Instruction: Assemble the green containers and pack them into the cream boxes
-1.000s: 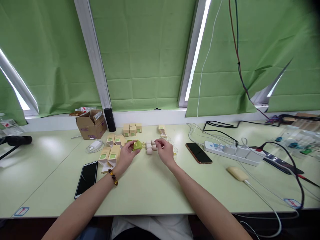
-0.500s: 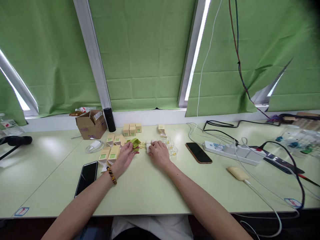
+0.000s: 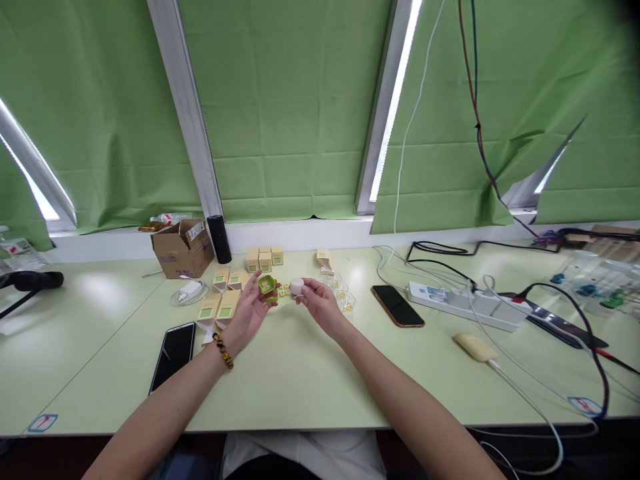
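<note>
My left hand (image 3: 250, 312) holds a small green open container (image 3: 267, 285) with its hollow side facing up, the fingers underneath and around it. My right hand (image 3: 321, 305) pinches a small white rounded piece (image 3: 297, 287) between thumb and fingertips, a short way right of the container. Between the hands lie small pale yellow pieces (image 3: 284, 290), too small to make out. Just beyond my right hand stand several clear plastic cups (image 3: 345, 301) with yellow bits in them. Small cream boxes with green labels (image 3: 229, 308) sit beside my left hand, partly behind it.
More small boxes (image 3: 265, 258) stand at the back, with an opened one (image 3: 325, 261) to their right. Further left are a cardboard box (image 3: 183, 250), a black cylinder (image 3: 219, 239) and a phone (image 3: 173, 357). To the right lie another phone (image 3: 398, 306), a power strip (image 3: 467, 307) and loose cables.
My right hand has turned and lifted slightly, bringing the white piece into clear view at its fingertips. The green container in my left hand has tilted so its inside shows.
</note>
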A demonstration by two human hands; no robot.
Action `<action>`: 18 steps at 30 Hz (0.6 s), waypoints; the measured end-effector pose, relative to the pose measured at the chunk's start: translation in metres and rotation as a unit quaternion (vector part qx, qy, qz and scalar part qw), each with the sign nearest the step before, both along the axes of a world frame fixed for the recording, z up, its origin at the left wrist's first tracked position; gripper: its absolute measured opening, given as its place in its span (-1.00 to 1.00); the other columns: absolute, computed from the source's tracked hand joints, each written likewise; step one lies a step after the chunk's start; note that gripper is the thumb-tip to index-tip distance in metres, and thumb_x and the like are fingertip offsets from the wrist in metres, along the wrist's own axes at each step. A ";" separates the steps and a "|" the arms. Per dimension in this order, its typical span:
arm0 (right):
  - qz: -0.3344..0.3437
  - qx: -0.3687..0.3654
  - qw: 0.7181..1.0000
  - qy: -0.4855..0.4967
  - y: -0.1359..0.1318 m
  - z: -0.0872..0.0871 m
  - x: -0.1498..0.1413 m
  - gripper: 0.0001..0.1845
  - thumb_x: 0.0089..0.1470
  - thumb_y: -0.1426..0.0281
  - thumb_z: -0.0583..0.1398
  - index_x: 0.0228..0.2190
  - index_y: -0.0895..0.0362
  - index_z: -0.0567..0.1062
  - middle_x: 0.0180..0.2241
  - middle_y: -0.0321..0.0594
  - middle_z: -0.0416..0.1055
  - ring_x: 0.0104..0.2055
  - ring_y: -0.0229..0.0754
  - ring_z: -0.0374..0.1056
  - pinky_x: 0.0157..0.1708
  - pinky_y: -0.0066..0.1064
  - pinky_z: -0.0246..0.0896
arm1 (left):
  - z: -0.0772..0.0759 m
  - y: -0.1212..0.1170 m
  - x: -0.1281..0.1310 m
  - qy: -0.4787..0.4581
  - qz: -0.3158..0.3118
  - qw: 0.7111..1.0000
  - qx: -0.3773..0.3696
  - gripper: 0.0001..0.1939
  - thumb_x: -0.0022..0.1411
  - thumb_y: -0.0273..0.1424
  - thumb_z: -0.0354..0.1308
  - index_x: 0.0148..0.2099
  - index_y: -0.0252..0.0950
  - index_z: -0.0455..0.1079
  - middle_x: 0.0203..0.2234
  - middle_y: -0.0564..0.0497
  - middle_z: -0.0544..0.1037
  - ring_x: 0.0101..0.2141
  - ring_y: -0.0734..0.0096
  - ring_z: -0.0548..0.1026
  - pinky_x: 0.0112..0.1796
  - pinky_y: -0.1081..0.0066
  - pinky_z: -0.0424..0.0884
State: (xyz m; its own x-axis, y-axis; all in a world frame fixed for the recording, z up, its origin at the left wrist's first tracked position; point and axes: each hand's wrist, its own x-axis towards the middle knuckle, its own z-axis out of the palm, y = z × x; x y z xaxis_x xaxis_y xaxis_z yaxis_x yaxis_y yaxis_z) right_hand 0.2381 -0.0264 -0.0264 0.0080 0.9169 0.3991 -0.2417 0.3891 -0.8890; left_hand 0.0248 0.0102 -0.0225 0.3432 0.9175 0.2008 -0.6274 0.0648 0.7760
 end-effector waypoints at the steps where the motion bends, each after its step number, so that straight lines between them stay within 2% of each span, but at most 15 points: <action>1: 0.048 -0.014 0.997 0.063 -0.001 0.002 -0.001 -0.56 0.12 0.06 0.39 -0.07 0.07 0.58 -0.17 -0.09 0.62 -0.21 -0.05 0.50 -0.20 -0.19 0.40 | 0.000 -0.001 0.000 0.001 -0.004 1.000 0.003 -0.42 0.37 -0.23 0.33 0.35 -0.07 0.27 0.03 -0.14 0.59 -0.02 0.17 0.62 -0.14 0.27 0.52; 4: 0.128 -0.040 0.980 0.146 -0.005 0.007 -0.004 -0.55 0.09 0.12 0.42 -0.06 0.09 0.61 -0.23 -0.09 0.62 -0.26 -0.07 0.51 -0.20 -0.18 0.43 | 0.001 -0.001 0.000 0.005 -0.014 1.000 0.007 -0.50 0.40 -0.21 0.29 0.31 -0.14 0.34 0.03 -0.18 0.60 -0.03 0.17 0.62 -0.13 0.25 0.52; 7: 0.150 -0.053 0.973 0.165 -0.007 0.007 -0.006 -0.62 0.11 0.17 0.41 -0.09 0.11 0.62 -0.27 -0.08 0.62 -0.29 -0.07 0.51 -0.20 -0.17 0.45 | 0.000 -0.001 0.000 0.009 -0.017 1.000 0.000 -0.55 0.39 -0.20 0.28 0.25 -0.20 0.40 0.02 -0.20 0.62 -0.05 0.16 0.62 -0.12 0.23 0.53; 14: 0.148 -0.078 0.967 0.190 -0.006 0.006 -0.006 -0.63 0.12 0.14 0.42 -0.15 0.14 0.63 -0.29 -0.09 0.63 -0.30 -0.11 0.53 -0.22 -0.23 0.48 | -0.001 0.000 0.001 0.014 -0.019 1.000 -0.008 -0.60 0.37 -0.22 0.31 0.17 -0.25 0.43 0.03 -0.23 0.62 -0.01 0.11 0.62 -0.12 0.21 0.55; 18: 0.120 -0.060 0.976 0.173 -0.011 0.012 -0.007 -0.58 0.05 0.18 0.48 -0.08 0.05 0.60 -0.18 -0.19 0.60 -0.18 -0.09 0.58 -0.07 -0.18 0.51 | 0.000 -0.001 0.001 0.010 -0.014 1.000 -0.005 -0.62 0.34 -0.26 0.34 0.13 -0.26 0.45 0.06 -0.22 0.60 -0.02 0.11 0.62 -0.14 0.25 0.55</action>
